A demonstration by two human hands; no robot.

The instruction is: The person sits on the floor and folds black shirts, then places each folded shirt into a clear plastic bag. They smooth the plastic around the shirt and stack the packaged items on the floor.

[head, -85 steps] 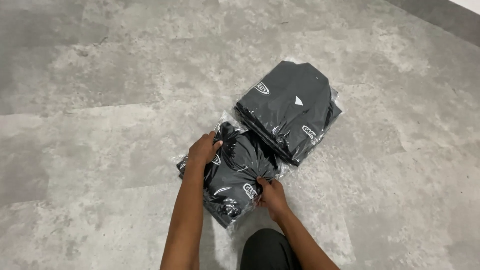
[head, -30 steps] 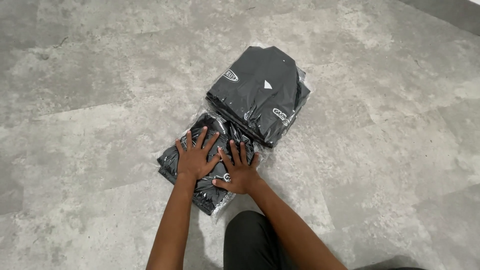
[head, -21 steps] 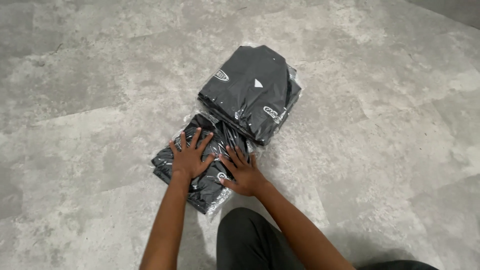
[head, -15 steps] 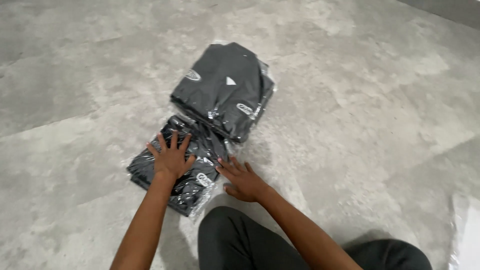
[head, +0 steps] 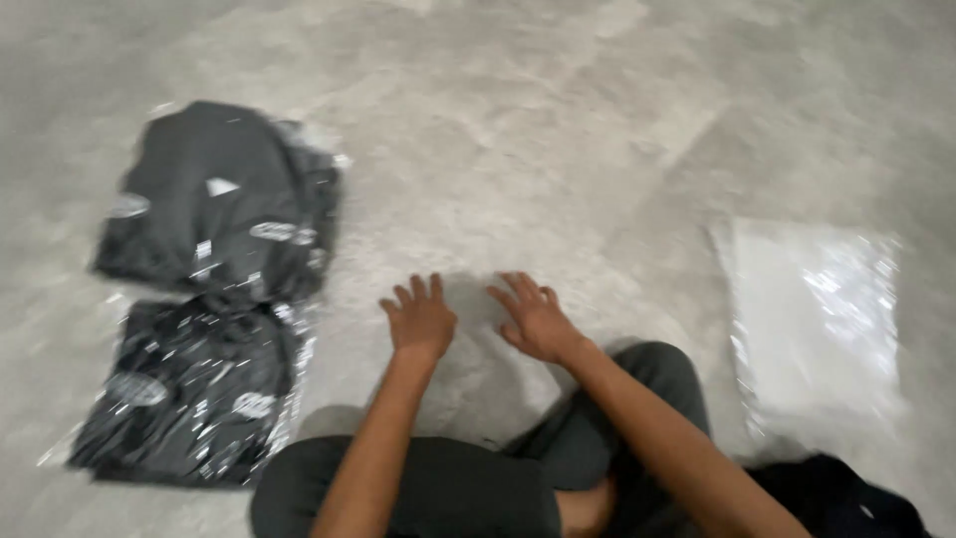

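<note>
My left hand (head: 420, 319) and my right hand (head: 534, 316) hover over bare grey floor in front of my crossed legs, fingers spread, holding nothing. To the left lie two black garments sealed in clear plastic bags: the nearer bagged garment (head: 189, 391) next to my left knee, and the farther bagged garment (head: 221, 205) beyond it, the two overlapping at their edges. Both hands are apart from them. The picture is blurred by motion.
An empty clear plastic bag (head: 817, 317) lies flat on the floor to the right. A dark piece of cloth (head: 846, 498) shows at the bottom right corner. My dark trousers (head: 468, 488) fill the bottom middle. The floor (head: 538, 130) is grey stone-look tile.
Both hands have lifted off the nearer bagged garment and moved right. The view has swung right, so the two bagged garments now sit at the left and the empty bag has come into view.
</note>
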